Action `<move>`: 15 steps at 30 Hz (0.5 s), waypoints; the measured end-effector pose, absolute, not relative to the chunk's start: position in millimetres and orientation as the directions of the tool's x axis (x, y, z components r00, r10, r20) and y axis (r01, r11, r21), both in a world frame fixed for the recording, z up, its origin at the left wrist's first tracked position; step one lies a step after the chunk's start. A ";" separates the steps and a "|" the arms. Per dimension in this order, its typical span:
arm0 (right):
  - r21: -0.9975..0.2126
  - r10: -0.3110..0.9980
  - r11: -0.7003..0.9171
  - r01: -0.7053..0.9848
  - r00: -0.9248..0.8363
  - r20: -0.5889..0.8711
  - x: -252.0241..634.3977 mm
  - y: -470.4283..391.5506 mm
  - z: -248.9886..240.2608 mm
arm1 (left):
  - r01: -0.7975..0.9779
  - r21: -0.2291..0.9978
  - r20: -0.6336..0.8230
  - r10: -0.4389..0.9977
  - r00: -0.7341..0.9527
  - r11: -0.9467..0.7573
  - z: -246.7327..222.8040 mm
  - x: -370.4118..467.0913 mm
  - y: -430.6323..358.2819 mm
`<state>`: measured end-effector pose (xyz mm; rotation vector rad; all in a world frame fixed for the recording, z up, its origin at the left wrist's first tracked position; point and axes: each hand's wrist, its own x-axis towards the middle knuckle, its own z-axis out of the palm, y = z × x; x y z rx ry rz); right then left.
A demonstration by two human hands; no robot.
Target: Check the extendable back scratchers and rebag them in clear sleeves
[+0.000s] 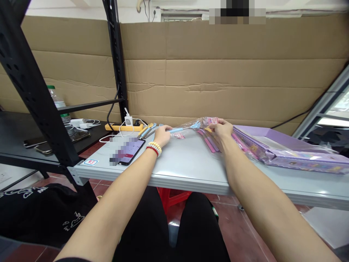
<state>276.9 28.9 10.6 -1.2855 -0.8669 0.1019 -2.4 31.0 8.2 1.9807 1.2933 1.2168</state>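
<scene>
My left hand point(162, 135), with a braided bracelet and a red string on its wrist, is closed around the handle of a light-blue back scratcher point(177, 130). The pronged head points right, toward my other hand. There, my right hand point(223, 129) pinches a clear plastic bag point(203, 120) with a pink printed label. The bag lies around the pronged head; exactly how far it covers the scratcher I cannot tell. Beyond my left hand lie several yellow and blue back scratchers point(147, 129). Pink and purple strips point(208, 141) rest under my right hand, partly hidden by it.
A purple tray-like box point(305, 163) with plastic wrapping stands on the right of the grey table point(191, 163). On the left lie a phone point(133, 151) and a yellow power strip point(122, 127) with a white charger. A black metal post point(40, 83) rises at the left edge.
</scene>
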 end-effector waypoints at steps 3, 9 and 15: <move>-0.926 0.586 0.303 0.225 0.722 0.367 265.2 23.8 15.7 | 0.475 0.765 0.418 0.896 0.150 -0.436 7.5 -2.7 31.8; -0.851 0.526 0.172 0.495 0.685 0.505 264.7 23.9 15.8 | 0.454 0.766 0.433 0.887 0.160 -0.455 6.6 -2.3 33.2; -0.828 0.474 0.106 0.551 0.704 0.529 268.4 15.1 20.5 | 0.469 0.761 0.438 0.888 0.137 -0.448 7.4 -2.8 32.5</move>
